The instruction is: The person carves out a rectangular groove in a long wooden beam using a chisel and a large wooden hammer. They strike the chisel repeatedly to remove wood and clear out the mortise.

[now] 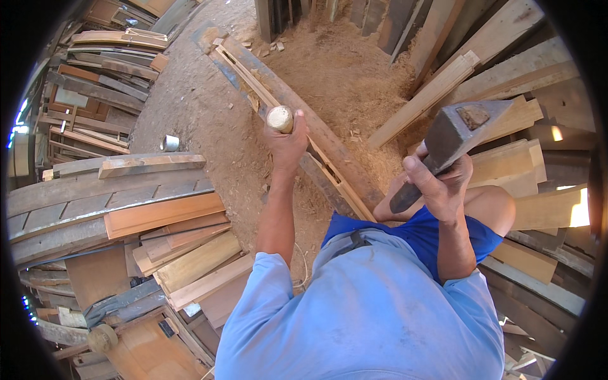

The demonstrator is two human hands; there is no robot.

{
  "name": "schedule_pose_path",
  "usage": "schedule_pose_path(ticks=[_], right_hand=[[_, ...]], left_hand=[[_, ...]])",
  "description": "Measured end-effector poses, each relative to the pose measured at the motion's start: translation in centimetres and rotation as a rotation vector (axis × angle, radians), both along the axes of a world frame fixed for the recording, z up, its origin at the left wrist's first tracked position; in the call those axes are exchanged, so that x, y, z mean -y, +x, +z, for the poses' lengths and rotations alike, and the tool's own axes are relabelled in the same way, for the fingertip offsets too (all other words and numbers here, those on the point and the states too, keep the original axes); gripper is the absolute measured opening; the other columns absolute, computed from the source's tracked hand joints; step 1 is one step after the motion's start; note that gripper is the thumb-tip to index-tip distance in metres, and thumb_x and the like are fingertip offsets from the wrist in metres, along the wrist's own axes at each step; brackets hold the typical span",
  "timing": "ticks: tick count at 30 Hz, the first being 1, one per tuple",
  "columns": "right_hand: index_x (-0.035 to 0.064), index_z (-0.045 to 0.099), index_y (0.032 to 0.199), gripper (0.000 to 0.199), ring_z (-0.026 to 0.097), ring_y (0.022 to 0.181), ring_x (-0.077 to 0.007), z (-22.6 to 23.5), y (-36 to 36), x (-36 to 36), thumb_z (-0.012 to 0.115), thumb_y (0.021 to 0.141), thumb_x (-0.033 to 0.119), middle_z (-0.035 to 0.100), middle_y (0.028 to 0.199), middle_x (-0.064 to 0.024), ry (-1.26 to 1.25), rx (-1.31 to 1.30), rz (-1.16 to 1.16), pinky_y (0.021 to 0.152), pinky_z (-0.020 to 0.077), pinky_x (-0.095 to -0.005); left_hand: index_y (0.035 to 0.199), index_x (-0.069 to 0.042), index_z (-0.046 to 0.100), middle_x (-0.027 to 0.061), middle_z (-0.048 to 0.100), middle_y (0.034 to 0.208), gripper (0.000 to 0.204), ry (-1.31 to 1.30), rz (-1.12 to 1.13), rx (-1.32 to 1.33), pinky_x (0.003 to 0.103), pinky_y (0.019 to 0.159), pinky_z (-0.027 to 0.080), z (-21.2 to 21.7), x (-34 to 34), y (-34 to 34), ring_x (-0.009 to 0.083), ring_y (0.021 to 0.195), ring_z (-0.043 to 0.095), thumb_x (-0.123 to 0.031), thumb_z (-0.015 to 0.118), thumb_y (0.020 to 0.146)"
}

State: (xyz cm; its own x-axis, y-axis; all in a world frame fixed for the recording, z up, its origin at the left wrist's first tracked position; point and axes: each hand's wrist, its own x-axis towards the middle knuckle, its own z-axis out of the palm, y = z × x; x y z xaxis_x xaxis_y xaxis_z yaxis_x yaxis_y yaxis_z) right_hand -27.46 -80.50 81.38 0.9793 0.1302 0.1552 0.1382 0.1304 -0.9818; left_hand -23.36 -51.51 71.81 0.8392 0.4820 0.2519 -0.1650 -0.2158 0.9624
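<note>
My left hand (285, 142) is closed around a tool's round wooden handle (279, 119), its pale end facing up. The tool's lower part is hidden beneath my fist; it may be a chisel. Under that hand runs a long, narrow wooden piece (253, 81) with slots cut along it. This piece lies on a thick plank (335, 168) on the ground. To the right, my right hand (443, 183) grips the dark handle of a hammer-like tool (453, 136) with a heavy, wedge-shaped head. A wooden plug shows in its head, raised apart from the left hand's tool.
Sawdust and chips (348, 69) cover the ground beyond the plank. Stacked boards (196, 259) lie at my left, with a white cup (170, 143) close by. Leaning timbers (424, 98) and more boards (513, 164) crowd the right side. My bent knee (497, 209) is beside the right arm.
</note>
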Motion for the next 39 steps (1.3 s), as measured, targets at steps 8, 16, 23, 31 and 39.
schedule_pose_path(ticks=[8,16,23,31,39], right_hand=[[-0.0001,0.061,0.096,0.017,0.061,0.067,-0.0113,1.1,0.1,0.0,0.074,0.086,-0.001,0.062,0.077,-0.0049,-0.057,0.119,-0.046,0.060,0.0500,-0.0274],[-0.0010,0.066,0.105,0.024,0.067,0.082,-0.0294,-1.4,2.9,-5.2,0.074,0.083,0.006,0.070,0.088,-0.0141,-0.838,0.347,0.308,0.072,0.0537,-0.0366],[-0.0014,0.068,0.107,0.028,0.061,0.078,-0.0105,-2.4,1.7,-4.9,0.077,0.081,0.006,0.069,0.082,-0.0093,-0.613,0.080,0.395,0.073,0.0505,-0.0280],[-0.0042,0.066,0.102,0.028,0.058,0.086,-0.0112,-2.5,-2.8,-4.4,0.079,0.084,0.012,0.066,0.090,-0.0029,-0.195,-0.186,0.293,0.077,0.0493,-0.0297],[-0.0003,0.061,0.097,0.021,0.058,0.064,-0.0115,-5.5,-3.1,-1.2,0.075,0.088,0.013,0.063,0.077,-0.0050,0.074,-0.363,0.312,0.057,0.0470,-0.0266]], left_hand=[[0.085,-0.007,0.059,-0.0032,0.059,0.072,0.013,0.029,-0.440,-0.056,0.027,0.059,0.047,-0.4,0.3,-2.1,0.0068,0.066,0.057,-0.002,0.070,0.081],[0.097,-0.005,0.062,0.0009,0.065,0.087,0.023,0.149,-0.600,-0.118,0.029,0.076,0.050,-2.5,0.9,-5.5,0.0120,0.084,0.063,-0.004,0.072,0.076],[0.099,-0.003,0.061,0.0039,0.066,0.078,0.016,-0.086,-0.040,-0.145,0.028,0.058,0.051,-6.0,-0.9,-3.3,0.0103,0.067,0.063,-0.003,0.069,0.085],[0.090,-0.001,0.057,0.0021,0.060,0.067,0.013,-0.376,0.143,-0.169,0.029,0.046,0.044,-11.4,-8.6,4.9,0.0128,0.053,0.059,-0.007,0.068,0.087],[0.088,-0.009,0.062,0.0046,0.064,0.087,0.010,0.158,-0.055,0.239,0.030,0.061,0.049,5.4,1.8,-1.0,0.0137,0.071,0.061,-0.003,0.070,0.086]])
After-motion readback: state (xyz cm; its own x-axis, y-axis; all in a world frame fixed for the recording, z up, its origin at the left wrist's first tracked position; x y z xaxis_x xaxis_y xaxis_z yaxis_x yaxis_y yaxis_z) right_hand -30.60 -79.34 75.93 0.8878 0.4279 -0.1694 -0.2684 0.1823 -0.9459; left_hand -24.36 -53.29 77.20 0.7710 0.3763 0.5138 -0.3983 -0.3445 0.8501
